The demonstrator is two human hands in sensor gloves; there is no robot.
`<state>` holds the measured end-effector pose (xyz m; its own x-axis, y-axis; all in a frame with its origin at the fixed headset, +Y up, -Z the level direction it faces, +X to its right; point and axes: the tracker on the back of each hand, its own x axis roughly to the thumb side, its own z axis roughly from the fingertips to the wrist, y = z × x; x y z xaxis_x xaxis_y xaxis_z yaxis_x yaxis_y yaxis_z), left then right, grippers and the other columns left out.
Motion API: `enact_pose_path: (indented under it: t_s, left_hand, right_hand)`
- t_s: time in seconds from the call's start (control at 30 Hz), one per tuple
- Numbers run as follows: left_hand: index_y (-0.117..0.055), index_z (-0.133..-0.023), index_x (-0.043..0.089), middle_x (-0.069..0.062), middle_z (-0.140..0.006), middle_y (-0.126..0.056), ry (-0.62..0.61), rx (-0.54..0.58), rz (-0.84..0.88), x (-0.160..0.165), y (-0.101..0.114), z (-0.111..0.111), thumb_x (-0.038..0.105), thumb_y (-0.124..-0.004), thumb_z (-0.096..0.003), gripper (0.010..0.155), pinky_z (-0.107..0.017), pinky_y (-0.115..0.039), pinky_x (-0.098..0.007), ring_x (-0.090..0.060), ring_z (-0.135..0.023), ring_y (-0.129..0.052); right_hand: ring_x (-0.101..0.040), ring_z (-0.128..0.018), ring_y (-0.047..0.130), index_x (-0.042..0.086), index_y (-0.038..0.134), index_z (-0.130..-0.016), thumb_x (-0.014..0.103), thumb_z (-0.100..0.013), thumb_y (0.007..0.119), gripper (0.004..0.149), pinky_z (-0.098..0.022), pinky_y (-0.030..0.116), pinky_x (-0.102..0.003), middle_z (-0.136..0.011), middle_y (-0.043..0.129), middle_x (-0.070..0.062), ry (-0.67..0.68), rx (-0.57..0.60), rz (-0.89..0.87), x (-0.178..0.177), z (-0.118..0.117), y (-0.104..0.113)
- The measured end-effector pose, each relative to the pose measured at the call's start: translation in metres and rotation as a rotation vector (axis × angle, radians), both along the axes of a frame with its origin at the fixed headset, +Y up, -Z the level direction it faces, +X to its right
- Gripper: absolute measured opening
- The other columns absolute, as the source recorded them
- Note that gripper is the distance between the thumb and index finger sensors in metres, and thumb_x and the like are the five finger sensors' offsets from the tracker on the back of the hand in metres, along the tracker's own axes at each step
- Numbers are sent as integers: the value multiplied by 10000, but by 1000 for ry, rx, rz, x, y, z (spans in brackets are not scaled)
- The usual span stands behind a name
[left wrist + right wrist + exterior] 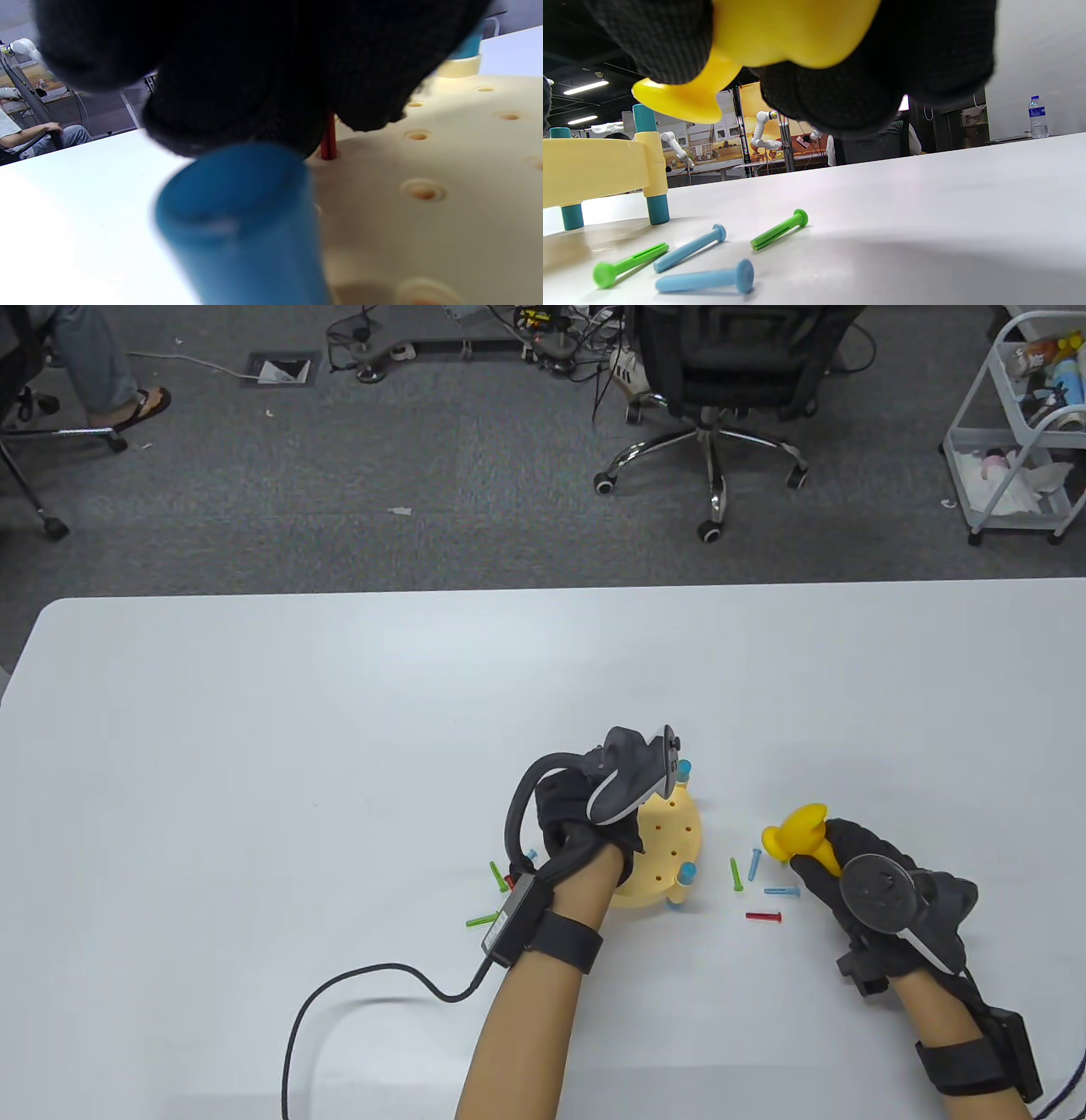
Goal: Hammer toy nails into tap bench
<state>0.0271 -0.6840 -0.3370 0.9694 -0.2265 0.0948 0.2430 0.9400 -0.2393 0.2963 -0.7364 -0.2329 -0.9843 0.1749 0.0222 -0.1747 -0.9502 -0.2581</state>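
The round yellow tap bench (pixel 670 848) stands on blue legs at the table's centre front. My left hand (pixel 594 827) rests over its left side. In the left wrist view its fingertips (pixel 263 84) pinch a red nail (pixel 328 137) that stands upright in a hole of the bench (pixel 424 220); a blue leg post (pixel 242 228) is blurred up close. Right of the bench, my right hand (pixel 848 861) grips the yellow toy hammer (pixel 797 836), seen close up as the hammer (pixel 780 34). Loose nails lie between them: green (pixel 735 875), blue (pixel 780 891), red (pixel 764 915).
More loose nails, among them a green one (pixel 484 918), lie left of the bench under my left wrist. A black cable (pixel 373 984) runs across the table front. Beyond the far edge stand an office chair (pixel 713 381) and a white cart (pixel 1018 432); a seated person's leg (pixel 102 364) shows top left.
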Motion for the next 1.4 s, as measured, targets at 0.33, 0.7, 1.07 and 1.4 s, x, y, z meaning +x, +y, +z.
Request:
enact_pose_path:
  t_s: [0.33, 0.7, 1.07, 1.4]
  left_hand:
    - [-885, -688, 223, -58, -496, -1084, -30, 46, -62, 5, -2, 5, 357, -921, -294, 417, -259, -867, -385, -188, -270, -1043]
    - [-900, -674, 212, -54, -465, -1099, -50, 94, -122, 8, -3, 10, 364, -923, -286, 418, -251, -881, -372, -177, -242, -1054]
    - [-777, -860, 179, -117, -722, -1000, -54, 112, -116, 0, 12, 22, 482, -830, -303, 636, -342, -829, -438, -267, -457, -1016]
    - [-765, -866, 210, -137, -796, -941, -202, 2, 385, -72, 24, 51, 552, -787, -318, 646, -393, -795, -432, -270, -549, -967]
  right_hand:
    - [-165, -423, 988, 199, 713, -833, 559, -384, 712, 575, -412, 854, -375, -667, 918, -35, 2, 2, 6, -1, 0, -1]
    - [-166, -424, 988, 199, 713, -833, 559, -382, 713, 577, -413, 854, -375, -666, 918, -35, 6, 2, 6, -2, 1, -2]
    - [-166, -425, 988, 200, 713, -834, 560, -384, 711, 576, -415, 852, -375, -668, 917, -35, 2, -10, 8, -1, -1, -3]
    - [-181, -457, 979, 189, 690, -855, 543, -394, 700, 582, -437, 841, -389, -698, 900, -47, -6, 9, 8, -2, 0, -3]
